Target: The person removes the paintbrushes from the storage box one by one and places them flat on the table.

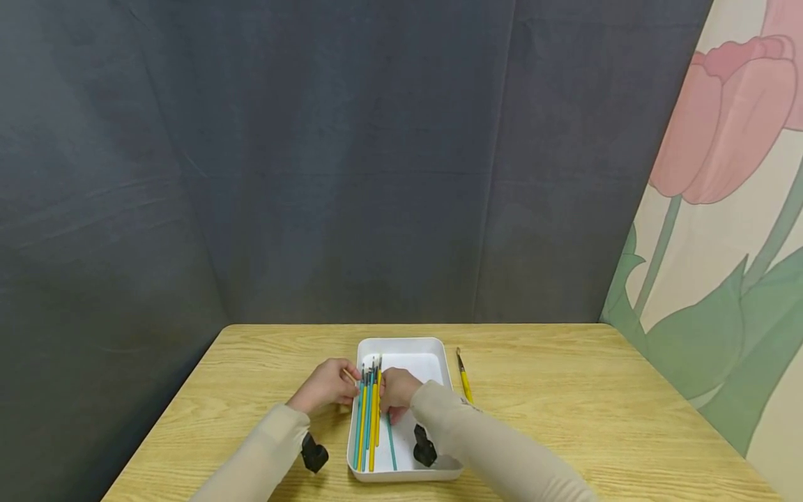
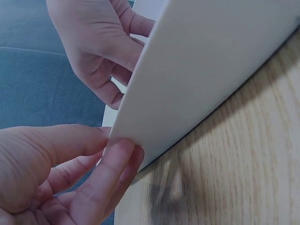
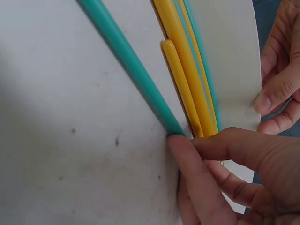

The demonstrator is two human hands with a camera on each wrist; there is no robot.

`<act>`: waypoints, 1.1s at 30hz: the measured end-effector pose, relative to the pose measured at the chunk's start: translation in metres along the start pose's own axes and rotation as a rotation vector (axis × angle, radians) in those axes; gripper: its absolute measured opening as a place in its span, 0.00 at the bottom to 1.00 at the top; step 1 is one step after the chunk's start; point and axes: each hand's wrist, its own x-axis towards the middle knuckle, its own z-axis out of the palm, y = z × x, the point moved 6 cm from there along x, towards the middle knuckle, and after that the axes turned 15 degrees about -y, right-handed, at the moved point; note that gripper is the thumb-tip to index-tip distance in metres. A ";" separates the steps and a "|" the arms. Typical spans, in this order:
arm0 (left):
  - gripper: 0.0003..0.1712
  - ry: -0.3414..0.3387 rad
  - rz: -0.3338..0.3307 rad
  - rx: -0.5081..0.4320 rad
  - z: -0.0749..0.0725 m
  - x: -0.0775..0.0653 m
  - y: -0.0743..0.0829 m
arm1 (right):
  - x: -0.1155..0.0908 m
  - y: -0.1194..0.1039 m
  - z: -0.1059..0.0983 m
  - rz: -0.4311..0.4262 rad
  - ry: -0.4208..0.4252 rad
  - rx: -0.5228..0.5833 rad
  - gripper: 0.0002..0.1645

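Note:
A shallow white tray (image 1: 422, 362) holds a row of teal and yellow paintbrushes (image 1: 372, 436) along its left side, bristles toward the back. My left hand (image 1: 327, 385) grips the tray's left wall, with the thumb at the rim and the fingers against the outer face (image 2: 187, 70). Inside the tray, my right hand (image 1: 399, 392) pinches a teal paintbrush (image 3: 133, 70) near the row's right side; its bristle end is hidden by the hand. Close to those fingertips lies a shorter yellow paintbrush (image 3: 180, 86), at the edge of the row.
One more yellow paintbrush (image 1: 464, 376) lies on the wooden table (image 1: 564, 411) just right of the tray, partly behind the right sleeve. A dark curtain (image 1: 376, 174) hangs behind the table, and a wall painted with tulips (image 1: 728, 139) stands at the right.

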 end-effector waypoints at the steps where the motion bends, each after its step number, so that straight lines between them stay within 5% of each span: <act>1: 0.10 -0.001 -0.001 0.000 0.000 0.000 0.000 | -0.001 -0.001 0.000 -0.001 -0.002 -0.003 0.16; 19: 0.12 -0.001 0.016 -0.027 -0.001 0.001 -0.004 | -0.026 0.000 -0.014 -0.092 -0.059 0.160 0.13; 33: 0.12 0.001 -0.001 -0.004 -0.001 -0.001 0.000 | -0.046 -0.001 -0.071 -0.177 -0.016 0.402 0.19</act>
